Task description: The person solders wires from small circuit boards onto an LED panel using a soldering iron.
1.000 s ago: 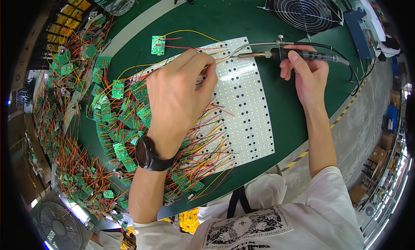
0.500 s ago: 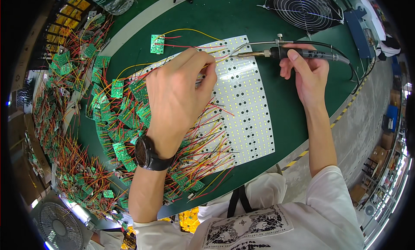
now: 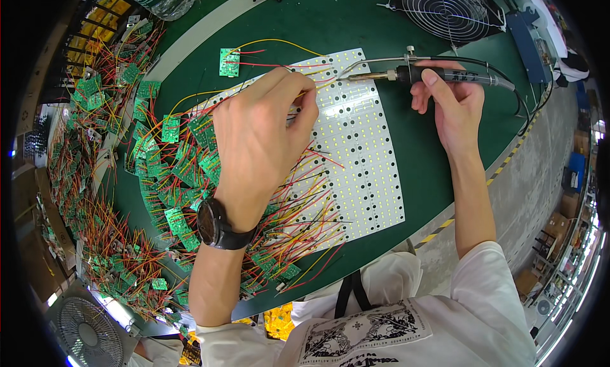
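Note:
My right hand (image 3: pixel 454 100) is wrapped round a soldering iron (image 3: pixel 406 75) with a thin metal solder-feed tube above it. The iron's tip meets the upper part of a white LED panel (image 3: pixel 359 138), a sheet dotted with small yellow lights and black holes. Over the panel's upper left, my left hand (image 3: pixel 264 126) is closed in a pinch on a thin wire that runs toward the tip; its fingertips are partly hidden. A small green circuit board (image 3: pixel 229 62) with red and yellow wires lies just beyond the panel. More wired boards (image 3: pixel 184 164) crowd beneath my left wrist.
A large heap of wired boards (image 3: pixel 95 208) fills the left side. At the far right stand a round fan with a wire guard (image 3: pixel 448 11) and a blue box (image 3: pixel 528 46). A clear bottle (image 3: pixel 166 0) stands far left. The iron's cable (image 3: pixel 524 103) loops at the right.
Both hands keep their grips and have hardly moved. The panel and the small board beyond it appear very slightly higher in view; the iron's tip is still at the panel.

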{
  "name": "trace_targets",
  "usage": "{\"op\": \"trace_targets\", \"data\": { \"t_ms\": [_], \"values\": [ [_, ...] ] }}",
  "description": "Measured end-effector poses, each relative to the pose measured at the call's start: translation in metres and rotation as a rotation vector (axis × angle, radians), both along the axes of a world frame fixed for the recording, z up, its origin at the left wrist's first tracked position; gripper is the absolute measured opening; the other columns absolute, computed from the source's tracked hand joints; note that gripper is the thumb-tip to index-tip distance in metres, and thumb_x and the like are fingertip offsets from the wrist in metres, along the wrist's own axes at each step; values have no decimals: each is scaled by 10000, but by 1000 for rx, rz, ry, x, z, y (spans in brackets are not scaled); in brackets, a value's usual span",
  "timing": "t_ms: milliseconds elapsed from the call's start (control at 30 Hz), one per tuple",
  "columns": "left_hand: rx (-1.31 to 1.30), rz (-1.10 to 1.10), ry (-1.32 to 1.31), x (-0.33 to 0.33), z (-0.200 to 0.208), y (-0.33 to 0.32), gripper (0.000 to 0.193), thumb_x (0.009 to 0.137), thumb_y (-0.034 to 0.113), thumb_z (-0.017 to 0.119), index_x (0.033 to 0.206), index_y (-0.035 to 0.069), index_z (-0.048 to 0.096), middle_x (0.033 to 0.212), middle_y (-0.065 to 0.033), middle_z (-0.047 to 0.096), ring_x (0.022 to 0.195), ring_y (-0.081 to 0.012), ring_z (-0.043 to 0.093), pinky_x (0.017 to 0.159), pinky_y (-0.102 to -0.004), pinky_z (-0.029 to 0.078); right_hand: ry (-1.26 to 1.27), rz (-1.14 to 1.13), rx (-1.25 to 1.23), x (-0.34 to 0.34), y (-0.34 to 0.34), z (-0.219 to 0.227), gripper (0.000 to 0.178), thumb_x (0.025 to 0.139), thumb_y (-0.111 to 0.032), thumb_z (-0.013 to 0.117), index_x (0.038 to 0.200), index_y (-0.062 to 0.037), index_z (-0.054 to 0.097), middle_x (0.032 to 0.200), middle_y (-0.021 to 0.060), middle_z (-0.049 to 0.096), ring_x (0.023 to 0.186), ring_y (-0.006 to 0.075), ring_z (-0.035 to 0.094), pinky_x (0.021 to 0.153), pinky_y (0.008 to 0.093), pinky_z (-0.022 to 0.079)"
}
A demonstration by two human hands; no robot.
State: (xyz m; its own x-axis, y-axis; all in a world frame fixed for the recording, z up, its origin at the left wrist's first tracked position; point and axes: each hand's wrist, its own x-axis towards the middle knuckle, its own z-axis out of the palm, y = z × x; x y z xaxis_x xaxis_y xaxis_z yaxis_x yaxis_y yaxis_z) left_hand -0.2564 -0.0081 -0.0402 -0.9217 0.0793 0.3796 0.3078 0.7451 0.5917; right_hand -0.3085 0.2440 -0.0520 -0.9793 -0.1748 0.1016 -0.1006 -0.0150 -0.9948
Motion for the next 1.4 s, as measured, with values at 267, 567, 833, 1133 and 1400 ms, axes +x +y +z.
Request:
{"op": "trace_targets", "data": {
  "t_ms": [267, 567, 833, 1133, 1400],
  "values": [
    [-17, -10, 6, 0, -2, -1, 59, 793, 30, 682, 851, 19, 674, 791, -74, 673, 574, -191, 627, 479, -258, 462, 0, -10, -38, 0, 2, 1, 243, 893, -110, 646, 1053, 73, 632, 734, 131, 660, 568, 162, 612, 510, 256, 448],
    [-141, -172, 309, -2, 23, -6, 125, 722, 77, 719, 837, 60, 674, 919, -69, 664, 898, -256, 608, 781, -376, 458, -31, -27, -98, -2, 3, 1, 248, 899, -122, 639, 1060, 66, 634, 738, 125, 657, 561, 154, 596, 504, 254, 427],
    [-151, -555, -77, 3, 21, -17, 156, 748, 115, 718, 845, 37, 625, 816, -84, 591, 818, -285, 569, 743, -390, 436, -64, -27, -129, -3, 4, 3, 235, 890, -109, 644, 1034, 75, 622, 732, 127, 646, 549, 162, 594, 485, 259, 433],
    [-77, -217, -65, 3, 13, 0, 91, 812, 70, 679, 861, 15, 624, 770, -119, 624, 678, -277, 629, 629, -358, 501, -52, -57, -112, 4, 7, 3, 215, 885, -85, 646, 1035, 68, 625, 733, 130, 651, 559, 162, 606, 496, 260, 454],
    [-124, -68, 36, -1, 8, 2, 68, 794, 33, 696, 840, 20, 649, 754, -71, 623, 616, -207, 627, 560, -288, 492, -79, -6, -85, 6, 6, 6, 216, 874, -62, 651, 1035, 80, 627, 742, 138, 662, 572, 165, 620, 510, 259, 476]
  ]
}}
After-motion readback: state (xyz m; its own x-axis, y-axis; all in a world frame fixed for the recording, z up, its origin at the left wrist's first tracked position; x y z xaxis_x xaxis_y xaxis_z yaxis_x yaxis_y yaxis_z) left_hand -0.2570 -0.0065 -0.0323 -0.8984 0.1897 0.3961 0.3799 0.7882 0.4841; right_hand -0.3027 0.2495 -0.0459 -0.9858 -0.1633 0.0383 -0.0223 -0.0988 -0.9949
